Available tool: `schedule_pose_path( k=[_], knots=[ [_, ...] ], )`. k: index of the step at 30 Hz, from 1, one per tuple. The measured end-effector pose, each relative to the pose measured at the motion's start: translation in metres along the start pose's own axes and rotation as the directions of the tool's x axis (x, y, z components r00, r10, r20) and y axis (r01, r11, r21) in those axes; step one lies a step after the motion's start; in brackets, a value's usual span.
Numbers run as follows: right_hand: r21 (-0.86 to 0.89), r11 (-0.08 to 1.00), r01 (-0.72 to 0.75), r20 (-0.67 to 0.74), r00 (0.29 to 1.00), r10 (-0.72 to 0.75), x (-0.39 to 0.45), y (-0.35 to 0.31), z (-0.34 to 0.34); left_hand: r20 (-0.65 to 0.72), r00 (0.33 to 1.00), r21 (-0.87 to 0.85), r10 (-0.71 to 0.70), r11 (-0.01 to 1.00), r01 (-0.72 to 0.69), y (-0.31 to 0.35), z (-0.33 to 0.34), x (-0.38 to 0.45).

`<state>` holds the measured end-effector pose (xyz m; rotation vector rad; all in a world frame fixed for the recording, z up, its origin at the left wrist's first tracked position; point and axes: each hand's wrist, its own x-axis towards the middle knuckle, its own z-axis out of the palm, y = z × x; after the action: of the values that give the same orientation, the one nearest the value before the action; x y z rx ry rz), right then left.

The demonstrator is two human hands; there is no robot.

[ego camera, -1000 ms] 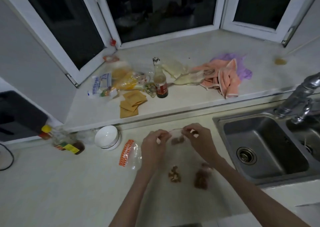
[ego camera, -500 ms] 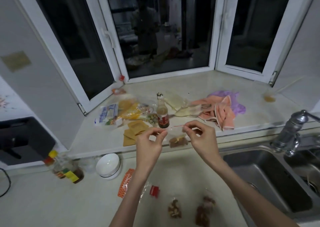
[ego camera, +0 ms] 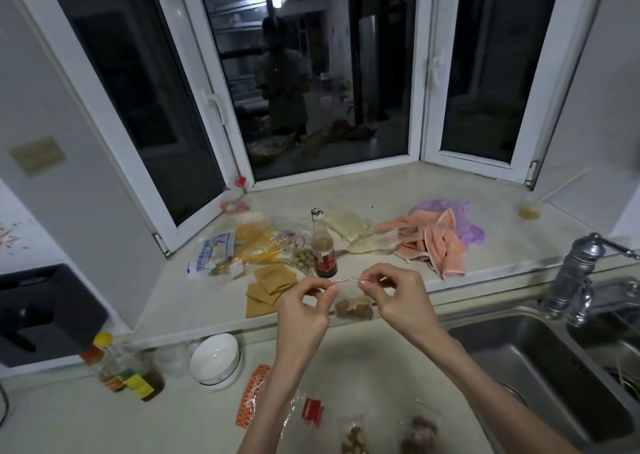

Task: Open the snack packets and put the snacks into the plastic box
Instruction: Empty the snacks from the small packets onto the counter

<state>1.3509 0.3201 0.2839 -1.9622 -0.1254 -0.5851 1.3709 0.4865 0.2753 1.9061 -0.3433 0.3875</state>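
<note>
head | left hand [ego camera: 304,310] and right hand [ego camera: 398,298] pinch snack packet [ego camera: 353,306] top edge | packet hangs between them

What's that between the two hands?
In the head view, a small clear snack packet with brown snacks inside hangs between the left hand and the right hand. Both pinch its top edge.

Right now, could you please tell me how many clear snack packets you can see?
3: one packet pinched by its top edge between the left hand and right hand; two on the counter at the bottom edge. More may lie out of frame.
</note>
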Motion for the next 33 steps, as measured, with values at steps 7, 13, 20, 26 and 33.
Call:
schedule_pose_path(
  k=[7,13,20,26,33],
  knots=[
    [-0.094,0.995,0.031,0.035,0.999,-0.028,-0.001,-0.004,0.002,0.036,0.998,-0.008,0.049,0.999,-0.048,0.004,0.006,-0.006],
    [-0.196,0.977,0.089,0.022,0.996,-0.086,-0.005,-0.007,0.0,0.038,0.998,-0.045,0.04,0.998,-0.039,0.005,0.006,-0.008],
    [-0.165,0.985,0.056,0.102,0.994,-0.04,-0.021,-0.001,-0.002,0.147,0.989,-0.003,0.002,1.0,-0.001,0.003,0.007,-0.017],
    [-0.211,0.973,0.09,0.105,0.992,-0.069,-0.03,0.001,-0.005,0.173,0.983,0.048,0.053,0.997,-0.062,0.006,0.013,-0.027],
    [-0.138,0.99,-0.008,0.058,0.998,0.016,-0.045,0.004,-0.007,0.216,0.975,-0.003,-0.059,0.998,0.061,-0.003,0.015,-0.037]
  ],
)
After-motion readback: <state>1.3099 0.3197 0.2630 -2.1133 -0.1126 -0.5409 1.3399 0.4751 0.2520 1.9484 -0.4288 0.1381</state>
